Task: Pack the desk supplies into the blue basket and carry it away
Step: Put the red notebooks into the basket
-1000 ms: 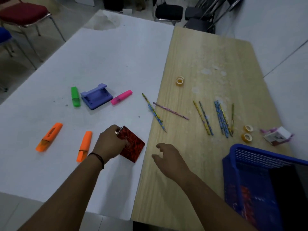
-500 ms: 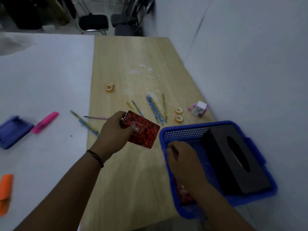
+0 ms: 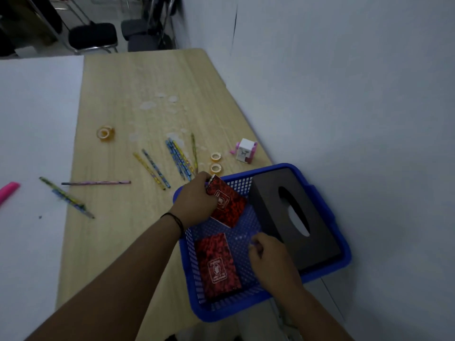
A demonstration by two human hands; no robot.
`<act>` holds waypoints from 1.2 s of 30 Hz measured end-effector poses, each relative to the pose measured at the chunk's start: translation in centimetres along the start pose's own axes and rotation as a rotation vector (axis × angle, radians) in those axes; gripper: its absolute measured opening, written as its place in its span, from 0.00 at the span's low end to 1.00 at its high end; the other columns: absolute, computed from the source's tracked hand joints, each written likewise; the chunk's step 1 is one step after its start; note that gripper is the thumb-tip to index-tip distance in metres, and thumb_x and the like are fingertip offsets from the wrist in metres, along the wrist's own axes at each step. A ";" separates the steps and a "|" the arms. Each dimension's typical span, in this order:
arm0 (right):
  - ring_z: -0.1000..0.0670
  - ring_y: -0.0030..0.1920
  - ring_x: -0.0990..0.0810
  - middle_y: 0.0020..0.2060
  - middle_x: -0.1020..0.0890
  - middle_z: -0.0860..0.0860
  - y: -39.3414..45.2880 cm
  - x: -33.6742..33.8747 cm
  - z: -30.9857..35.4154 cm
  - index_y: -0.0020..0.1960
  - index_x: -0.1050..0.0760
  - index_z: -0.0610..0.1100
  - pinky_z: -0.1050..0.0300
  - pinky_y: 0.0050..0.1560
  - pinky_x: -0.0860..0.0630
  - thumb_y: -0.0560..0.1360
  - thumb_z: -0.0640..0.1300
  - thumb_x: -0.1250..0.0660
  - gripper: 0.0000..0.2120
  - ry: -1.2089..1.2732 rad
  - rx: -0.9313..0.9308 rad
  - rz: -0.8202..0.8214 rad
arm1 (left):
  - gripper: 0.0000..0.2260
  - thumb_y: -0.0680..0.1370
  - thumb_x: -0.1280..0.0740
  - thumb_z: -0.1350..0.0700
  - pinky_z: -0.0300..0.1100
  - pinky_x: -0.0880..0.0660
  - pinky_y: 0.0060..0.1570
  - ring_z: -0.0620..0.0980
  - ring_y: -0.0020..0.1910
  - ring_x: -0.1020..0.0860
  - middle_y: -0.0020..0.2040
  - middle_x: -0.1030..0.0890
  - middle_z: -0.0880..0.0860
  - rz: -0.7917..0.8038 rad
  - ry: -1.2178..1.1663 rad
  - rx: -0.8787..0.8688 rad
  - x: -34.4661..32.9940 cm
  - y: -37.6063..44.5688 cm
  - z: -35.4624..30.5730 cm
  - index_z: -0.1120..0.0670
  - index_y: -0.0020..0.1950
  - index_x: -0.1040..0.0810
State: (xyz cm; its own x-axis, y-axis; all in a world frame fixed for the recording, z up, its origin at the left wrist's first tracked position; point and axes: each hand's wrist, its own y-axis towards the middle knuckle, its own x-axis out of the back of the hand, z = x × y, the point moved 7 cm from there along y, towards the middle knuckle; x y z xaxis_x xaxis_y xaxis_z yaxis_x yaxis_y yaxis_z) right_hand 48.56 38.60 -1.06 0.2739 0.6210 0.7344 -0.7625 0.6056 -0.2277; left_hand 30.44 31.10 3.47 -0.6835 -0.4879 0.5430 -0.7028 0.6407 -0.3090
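Head view. Blue basket [image 3: 322, 200]: at the wooden counter's [image 3: 138, 94] near right corner, overhanging the edge. Contents: black tissue box [image 3: 270, 200] on the right, one red notebook [image 3: 218, 263] flat on the floor. Left hand [image 3: 194, 201]: fingers clamped on a second red notebook [image 3: 229, 205], tilted over the basket. Right hand [image 3: 269, 254]: inside the basket, fingers loosely curled, holding nothing. Pencils [image 3: 178, 158] and tape rolls [image 3: 216, 162]: loose on the counter.

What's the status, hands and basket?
Left hand holds red notebook over blue basket. Right hand inside, empty. Second notebook and tissue box already in. Nothing blocking.
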 end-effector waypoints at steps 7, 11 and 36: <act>0.51 0.46 0.23 0.48 0.22 0.48 -0.1 -1.1 -1.1 0.56 0.26 0.42 0.54 0.50 0.24 0.79 0.45 0.41 0.10 0.011 0.053 0.092 | 0.13 0.76 0.35 0.62 0.58 0.22 0.42 0.59 0.41 0.22 0.47 0.20 0.60 -0.073 -0.160 0.209 -3.1 0.4 3.3 0.54 0.59 0.30; 0.51 0.46 0.23 0.49 0.22 0.49 -0.1 -1.5 -1.1 0.56 0.26 0.43 0.52 0.50 0.24 0.79 0.46 0.42 0.10 -0.010 0.083 0.119 | 0.17 0.76 0.39 0.63 0.59 0.21 0.42 0.64 0.45 0.19 0.44 0.18 0.54 -0.067 -0.064 0.153 -2.6 1.2 3.1 0.50 0.63 0.28; 0.52 0.42 0.28 0.45 0.29 0.50 -0.3 -0.6 -1.5 0.50 0.27 0.40 0.60 0.41 0.31 0.78 0.37 0.44 0.08 -0.082 0.097 -0.048 | 0.15 0.76 0.37 0.61 0.47 0.25 0.44 0.53 0.44 0.24 0.52 0.23 0.58 0.375 0.307 0.016 -12.0 1.3 3.0 0.56 0.61 0.34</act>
State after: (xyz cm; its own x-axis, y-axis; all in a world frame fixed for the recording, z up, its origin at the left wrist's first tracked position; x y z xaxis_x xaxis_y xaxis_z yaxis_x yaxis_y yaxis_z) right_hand 49.52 38.81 -2.44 0.2651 0.5473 0.7939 -0.8042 0.5798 -0.1311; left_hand 37.14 36.01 -5.73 -0.8022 -0.0257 0.5964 -0.4236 0.7286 -0.5383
